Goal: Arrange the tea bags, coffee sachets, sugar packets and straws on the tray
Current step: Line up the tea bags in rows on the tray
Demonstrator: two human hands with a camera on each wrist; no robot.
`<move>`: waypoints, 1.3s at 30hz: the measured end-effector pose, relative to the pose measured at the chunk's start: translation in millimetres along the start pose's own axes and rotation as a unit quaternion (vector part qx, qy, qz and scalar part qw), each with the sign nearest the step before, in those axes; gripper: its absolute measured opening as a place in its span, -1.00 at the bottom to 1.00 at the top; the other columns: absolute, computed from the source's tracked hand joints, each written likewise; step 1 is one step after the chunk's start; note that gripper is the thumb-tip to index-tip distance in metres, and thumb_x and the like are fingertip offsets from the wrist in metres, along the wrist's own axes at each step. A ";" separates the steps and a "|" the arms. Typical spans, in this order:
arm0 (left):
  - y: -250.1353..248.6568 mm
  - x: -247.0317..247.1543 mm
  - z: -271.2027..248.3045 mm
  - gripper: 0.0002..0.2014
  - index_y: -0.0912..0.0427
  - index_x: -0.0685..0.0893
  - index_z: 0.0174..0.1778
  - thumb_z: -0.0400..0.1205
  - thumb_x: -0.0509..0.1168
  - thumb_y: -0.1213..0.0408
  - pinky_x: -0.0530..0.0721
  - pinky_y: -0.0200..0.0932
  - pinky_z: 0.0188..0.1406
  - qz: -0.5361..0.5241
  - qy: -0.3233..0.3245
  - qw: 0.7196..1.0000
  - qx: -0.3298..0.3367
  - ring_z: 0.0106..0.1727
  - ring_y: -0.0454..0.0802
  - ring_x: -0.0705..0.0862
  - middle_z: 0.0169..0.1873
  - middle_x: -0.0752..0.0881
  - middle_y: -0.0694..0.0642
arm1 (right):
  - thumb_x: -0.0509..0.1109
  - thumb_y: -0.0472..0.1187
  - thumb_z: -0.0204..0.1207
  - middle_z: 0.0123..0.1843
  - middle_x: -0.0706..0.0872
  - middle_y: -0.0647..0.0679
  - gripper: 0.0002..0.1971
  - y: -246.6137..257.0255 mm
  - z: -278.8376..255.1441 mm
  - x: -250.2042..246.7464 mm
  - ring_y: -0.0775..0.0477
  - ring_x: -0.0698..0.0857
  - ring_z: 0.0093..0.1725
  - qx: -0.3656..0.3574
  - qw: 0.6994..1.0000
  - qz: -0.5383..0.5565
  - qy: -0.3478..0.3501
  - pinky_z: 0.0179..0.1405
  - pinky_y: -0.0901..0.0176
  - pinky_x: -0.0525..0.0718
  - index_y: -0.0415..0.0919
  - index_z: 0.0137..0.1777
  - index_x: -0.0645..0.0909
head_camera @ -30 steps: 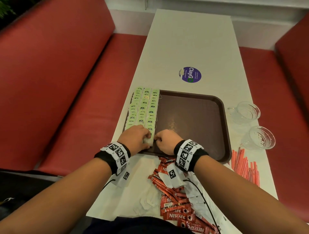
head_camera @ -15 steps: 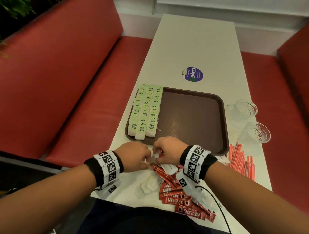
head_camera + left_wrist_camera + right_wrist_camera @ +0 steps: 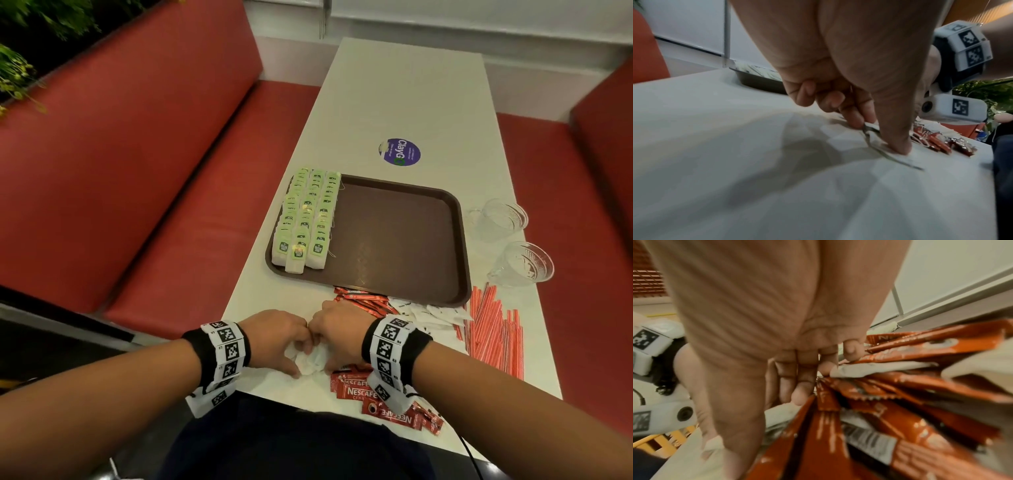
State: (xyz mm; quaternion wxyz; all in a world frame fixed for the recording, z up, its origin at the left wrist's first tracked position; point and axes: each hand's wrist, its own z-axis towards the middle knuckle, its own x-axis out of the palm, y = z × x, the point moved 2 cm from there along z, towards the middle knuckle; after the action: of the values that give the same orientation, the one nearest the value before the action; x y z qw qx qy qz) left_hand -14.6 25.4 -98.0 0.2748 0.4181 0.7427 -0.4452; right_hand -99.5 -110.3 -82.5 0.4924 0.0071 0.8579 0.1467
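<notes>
Both hands meet at the table's near edge over a small bunch of white sugar packets (image 3: 310,361). My left hand (image 3: 295,354) pinches them from the left; in the left wrist view its fingertips (image 3: 856,122) and thumb nip a thin packet edge (image 3: 871,129). My right hand (image 3: 324,353) curls round them from the right, fingers (image 3: 797,389) against a white packet (image 3: 780,413). Green-tagged tea bags (image 3: 305,219) lie in three rows along the left side of the brown tray (image 3: 411,240). Red coffee sachets (image 3: 363,301) (image 3: 900,402) lie beside and under my right wrist.
More white packets (image 3: 433,313) and a spread of red-striped straws (image 3: 489,330) lie right of the tray's near corner. Two clear glass cups (image 3: 498,219) (image 3: 520,265) stand at the table's right edge. A purple sticker (image 3: 399,152) lies beyond the tray. Red benches flank the table.
Both hands left the tea bags at the tray's near left corner, drew back to the table's near edge, and now hold white packets between them.
</notes>
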 end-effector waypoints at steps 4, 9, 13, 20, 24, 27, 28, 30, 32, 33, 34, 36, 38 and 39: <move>3.6 2.4 -1.4 -0.63 -0.06 0.74 0.15 0.50 0.41 -0.15 0.65 -0.02 -0.01 0.023 -0.031 0.999 0.025 0.01 -0.04 0.69 0.02 0.75 -0.10 | 0.53 0.11 0.38 -0.09 0.68 0.05 -0.69 2.0 -1.7 -1.7 -0.04 0.51 0.00 -0.005 1.000 -0.007 -0.011 0.02 0.01 0.58 0.03 0.06 0.65; 6.3 -6.3 -4.0 -0.65 -0.11 0.81 0.03 0.58 0.24 -0.20 0.69 -0.03 -0.07 0.001 -0.090 0.994 0.062 -0.03 -0.09 0.71 -0.02 0.78 -0.11 | 0.40 0.03 0.48 -0.06 0.72 0.03 -0.72 -0.2 -4.0 -3.9 -0.08 0.56 0.05 -0.006 1.000 -0.013 -0.013 0.03 -0.04 0.60 0.03 0.15 0.74; 10.9 -27.3 -3.7 -0.77 -0.08 0.82 -0.07 0.61 0.34 -0.09 0.63 -0.20 -0.13 -0.062 -0.165 0.983 0.056 -0.20 -0.29 0.64 -0.15 0.78 -0.14 | 0.32 -0.16 0.58 -0.02 0.76 -0.04 -0.78 -8.5 -1.0 -10.8 -0.14 0.64 0.04 0.025 0.997 0.074 -0.026 0.07 -0.06 0.65 -0.05 0.12 0.76; 25.5 -75.4 -0.2 -0.94 -0.08 0.82 -0.08 0.58 0.50 0.07 0.56 -0.25 -0.27 -0.113 -0.213 0.970 -0.028 -0.33 -0.16 0.58 -0.32 0.71 -0.17 | 0.52 -0.12 0.50 -0.13 0.69 0.03 -0.85 -37.4 1.1 -35.1 0.00 0.62 -0.16 0.104 0.961 0.220 -0.135 -0.19 0.21 0.54 -0.09 0.03 0.69; 39.4 -91.7 5.1 -0.94 -0.08 0.81 -0.05 0.61 0.47 0.10 0.63 -0.21 -0.22 -0.132 -0.221 0.965 -0.053 -0.29 -0.18 0.64 -0.30 0.75 -0.18 | 0.46 -0.20 0.50 -0.33 0.58 0.08 -0.85 -56.9 2.7 -43.0 0.08 0.49 -0.35 0.121 0.933 0.282 -0.186 -0.33 0.17 0.46 -0.10 -0.24 0.56; 44.4 -99.8 11.6 -0.95 -0.10 0.79 -0.05 0.61 0.46 0.08 0.65 -0.12 -0.29 -0.132 -0.228 0.962 -0.075 -0.37 -0.06 0.61 -0.39 0.72 -0.08 | 0.28 -0.28 0.59 -0.24 0.63 0.02 -0.91 -65.4 5.2 -49.0 0.04 0.55 -0.29 0.131 0.911 0.337 -0.198 -0.28 0.12 0.52 -0.13 -0.16 0.50; 43.5 -101.9 13.0 -0.96 -0.11 0.78 -0.06 0.61 0.46 0.08 0.59 -0.17 -0.37 -0.135 -0.233 0.960 -0.075 -0.44 -0.09 0.55 -0.47 0.68 -0.09 | 0.24 -0.27 0.62 -0.18 0.68 -0.04 -0.95 -65.5 6.3 -50.7 0.00 0.59 -0.27 0.128 0.907 0.347 -0.199 -0.28 0.08 0.57 -0.14 -0.08 0.49; 41.9 -106.9 20.5 -0.96 -0.10 0.78 -0.08 0.62 0.46 0.07 0.43 -0.29 -0.47 -0.135 -0.240 0.958 -0.073 -0.51 -0.12 0.44 -0.57 0.56 -0.10 | 0.22 -0.24 0.66 -0.15 0.71 -0.20 -0.97 -67.5 10.9 -53.3 -0.12 0.62 -0.28 0.115 0.903 0.360 -0.203 -0.29 -0.01 0.60 -0.13 0.02 0.41; 39.5 -111.5 27.9 -0.95 -0.09 0.78 -0.07 0.62 0.46 0.07 0.40 -0.36 -0.46 -0.129 -0.253 0.956 -0.067 -0.48 -0.14 0.47 -0.53 0.56 -0.12 | 0.28 -0.19 0.65 -0.12 0.72 -0.22 -0.90 -68.3 16.5 -55.5 -0.18 0.66 -0.26 0.103 0.909 0.350 -0.202 -0.28 -0.02 0.61 -0.08 0.07 0.39; 39.2 -112.8 31.8 -0.97 -0.09 0.78 -0.07 0.62 0.46 0.09 0.41 -0.39 -0.43 -0.136 -0.262 0.953 -0.062 -0.44 -0.15 0.50 -0.48 0.60 -0.14 | 0.30 -0.17 0.64 -0.11 0.72 -0.18 -0.89 -68.8 19.1 -56.2 -0.17 0.68 -0.23 0.101 0.914 0.338 -0.201 -0.25 -0.01 0.61 -0.06 0.07 0.42; 39.9 -113.5 35.5 -0.98 -0.08 0.77 -0.07 0.63 0.45 0.11 0.45 -0.41 -0.41 -0.151 -0.271 0.949 -0.059 -0.41 -0.15 0.54 -0.43 0.65 -0.13 | 0.32 -0.16 0.64 -0.11 0.72 -0.12 -0.92 -69.4 21.2 -56.8 -0.14 0.67 -0.20 0.098 0.917 0.329 -0.202 -0.26 0.03 0.60 -0.07 0.05 0.46; 42.8 -114.4 42.0 -1.00 -0.05 0.76 -0.07 0.64 0.44 0.16 0.50 -0.41 -0.36 -0.186 -0.283 0.939 -0.061 -0.39 -0.14 0.57 -0.35 0.73 -0.08 | 0.32 -0.17 0.65 -0.13 0.69 -0.03 -0.96 -71.7 25.6 -55.9 -0.05 0.63 -0.19 0.092 0.918 0.322 -0.212 -0.27 0.14 0.51 -0.09 -0.01 0.52; 46.7 -114.2 48.2 -0.99 -0.03 0.74 -0.07 0.66 0.42 0.18 0.53 -0.42 -0.32 -0.208 -0.284 0.934 -0.068 -0.38 -0.18 0.60 -0.33 0.76 -0.07 | 0.31 -0.16 0.67 -0.12 0.68 -0.01 -0.94 -74.6 28.0 -54.6 0.00 0.59 -0.18 0.100 0.916 0.319 -0.221 -0.29 0.20 0.45 -0.05 -0.05 0.51; 48.7 -113.4 51.9 -0.98 -0.03 0.73 -0.08 0.66 0.42 0.19 0.55 -0.39 -0.29 -0.211 -0.278 0.934 -0.072 -0.36 -0.19 0.62 -0.33 0.76 -0.07 | 0.31 -0.15 0.67 -0.12 0.68 -0.02 -0.92 -77.0 29.4 -53.0 -0.02 0.59 -0.18 0.108 0.917 0.314 -0.221 -0.27 0.16 0.46 -0.04 -0.06 0.51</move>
State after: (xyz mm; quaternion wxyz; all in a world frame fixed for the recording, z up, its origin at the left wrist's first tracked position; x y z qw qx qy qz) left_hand 86.0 -51.1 -54.0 0.3993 0.0902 0.7376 -0.5370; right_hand -37.1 -185.1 -71.7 0.5945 0.3611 0.6914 0.1951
